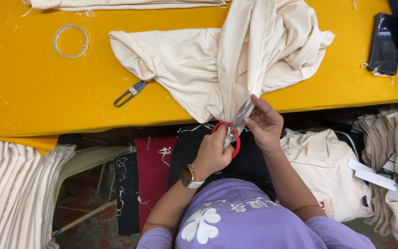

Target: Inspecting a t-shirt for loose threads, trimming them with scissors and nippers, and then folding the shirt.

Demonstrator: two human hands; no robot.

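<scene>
Step in hand: trimming at the hem of a cream garment (217, 69); judged to be mid-snip, blades at the cloth edge.
Left hand (213, 152): fingers curled closed through the red loops of the scissors (232, 131); a watch sits on that wrist.
Right hand (266, 122): fingers bent, thumb and fingertips pinching a fold of the garment just beside the blades, pulling it taut toward the body.
Scissors: blades point up and right, into the bunched cloth; how far apart the blades stand cannot be told, the cloth hides them.
Garment position: spread and twisted over the near edge of the yellow table (38, 92), lower end hanging off toward the person.
Next move, judgement: calls for keeping the fold tight and the blade tips only on the loose thread, not the fabric.
Around: a metal thread snipper (130, 93) lies on the table left of the garment; a ring of tape (71, 41) farther left; a dark phone (385, 44) at the right edge; thread scraps scattered.
Stacks: cream folded pieces (10, 184) at the left, more cream garments (328, 170) with paper tags at the right.
In the way: the garment's own bunched folds crowd the cut.
</scene>
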